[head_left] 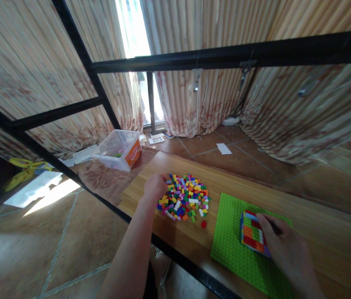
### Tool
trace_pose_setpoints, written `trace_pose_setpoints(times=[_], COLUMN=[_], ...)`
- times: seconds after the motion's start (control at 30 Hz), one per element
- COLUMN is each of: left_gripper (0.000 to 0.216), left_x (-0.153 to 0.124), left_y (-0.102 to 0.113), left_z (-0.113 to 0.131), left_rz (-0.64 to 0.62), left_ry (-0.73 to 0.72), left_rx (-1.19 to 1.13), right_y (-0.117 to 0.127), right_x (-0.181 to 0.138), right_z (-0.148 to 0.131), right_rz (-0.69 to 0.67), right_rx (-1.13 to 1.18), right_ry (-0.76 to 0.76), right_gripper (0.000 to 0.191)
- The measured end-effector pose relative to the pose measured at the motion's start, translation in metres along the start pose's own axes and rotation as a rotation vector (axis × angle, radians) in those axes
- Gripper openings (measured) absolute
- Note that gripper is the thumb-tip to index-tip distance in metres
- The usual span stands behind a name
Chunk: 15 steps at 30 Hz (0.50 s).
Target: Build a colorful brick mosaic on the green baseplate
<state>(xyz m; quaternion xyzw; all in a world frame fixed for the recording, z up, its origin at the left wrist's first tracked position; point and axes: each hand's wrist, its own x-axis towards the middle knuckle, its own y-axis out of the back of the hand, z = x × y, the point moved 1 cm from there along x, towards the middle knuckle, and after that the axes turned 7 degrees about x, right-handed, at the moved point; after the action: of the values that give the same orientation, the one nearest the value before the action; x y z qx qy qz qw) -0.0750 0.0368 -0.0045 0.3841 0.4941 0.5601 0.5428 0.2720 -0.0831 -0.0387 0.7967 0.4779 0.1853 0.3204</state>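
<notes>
A loose heap of small coloured toy bricks (184, 195) lies on the wooden tabletop. My left hand (156, 186) is at the heap's left edge, fingers bent inward against the bricks; their tips are largely hidden, so what they pinch cannot be made out. To the right, a green studded baseplate (228, 241) carries a low, multicoloured rectangular toy-brick build (252, 236). My right hand (284, 241) grips the right part of this build, the thumb lying over its top, the other fingers mostly out of sight. One red brick (203, 224) sits apart, between heap and baseplate.
The wooden table (318, 211) has a black metal frame (191, 270) along its near edge. A clear plastic box (113, 153) with an orange label stands beyond its left end. Black bars (175, 61) cross in front of the curtains (178, 99). Papers (223, 148) lie on the tiled floor.
</notes>
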Motion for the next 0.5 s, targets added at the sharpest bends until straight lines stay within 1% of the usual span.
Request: trace_pose_setpoints(times=[0.13,0.23,0.27,0.33,0.37,0.43,0.5], left_gripper=[0.024,0.026,0.026,0.024,0.023,0.020,0.020], left_x=[-0.001,-0.003,-0.004,-0.009,-0.012,-0.024,-0.039], left_y=[0.001,0.005,0.007,0.011,0.012,0.011,0.005], left_z=[0.001,-0.001,-0.001,0.003,0.007,0.023,0.046], left_rz=[0.016,0.053,0.074,0.110,0.115,0.069,-0.017], left_ry=[0.012,-0.008,-0.025,-0.085,-0.126,-0.220,-0.287], left_rx=[0.002,-0.003,-0.036,-0.204,-0.345,-0.679,-0.973], right_y=[-0.001,-0.002,-0.003,-0.004,-0.004,-0.004,-0.003], right_x=[0.000,0.000,0.000,0.000,0.000,-0.001,-0.004], right_z=[0.001,0.001,0.001,0.001,0.001,0.000,-0.004], right_rz=[-0.011,-0.005,-0.004,0.000,0.002,0.005,0.078], right_rx=[-0.004,0.001,0.010,0.037,0.051,0.081,0.091], right_ry=[-0.002,0.000,0.005,0.024,0.034,0.051,0.096], right_gripper=[0.058,0.057,0.056,0.054,0.053,0.050,0.047])
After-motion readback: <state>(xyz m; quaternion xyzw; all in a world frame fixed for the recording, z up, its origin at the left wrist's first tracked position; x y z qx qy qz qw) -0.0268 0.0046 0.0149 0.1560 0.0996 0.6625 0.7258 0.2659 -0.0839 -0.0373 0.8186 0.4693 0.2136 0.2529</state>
